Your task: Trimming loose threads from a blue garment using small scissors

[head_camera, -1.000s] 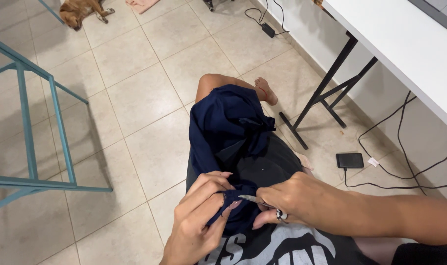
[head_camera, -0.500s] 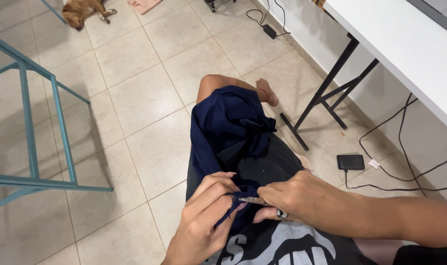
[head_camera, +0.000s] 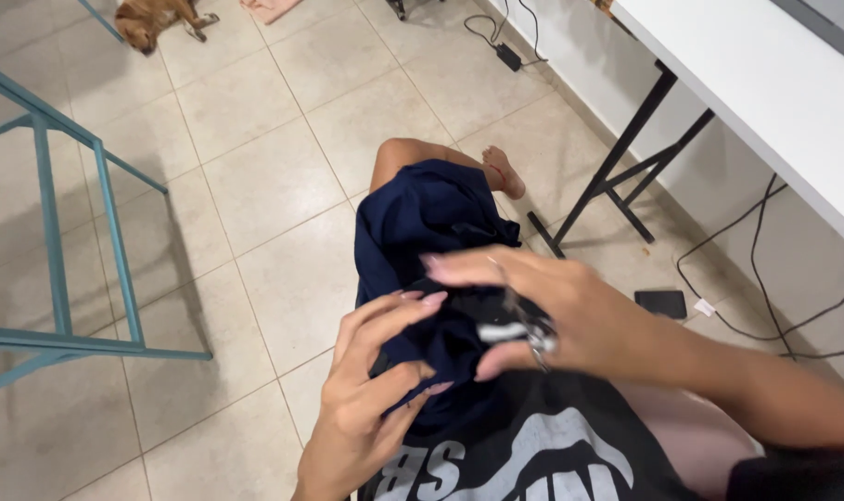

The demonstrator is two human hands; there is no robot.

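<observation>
Both hands work at the navy cloth [head_camera: 431,223] draped over the person's lap and knee. Left hand [head_camera: 376,390], at seven o'clock of the cloth's bulk, pinches a fold between thumb and fingers. Right hand [head_camera: 543,306] has swung up and over from a second ago, now blurred, closed on a small metal tool [head_camera: 519,325], perhaps scissors; the low, steady pinch at the fabric has become a quick pass across it.

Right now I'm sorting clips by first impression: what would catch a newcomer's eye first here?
Two hands working a dark blue cloth on the lap: the left hand grips it and the right hand pinches a small silvery tool, blurred. Further off, a brown dog lies on the tiled floor, top left.
</observation>
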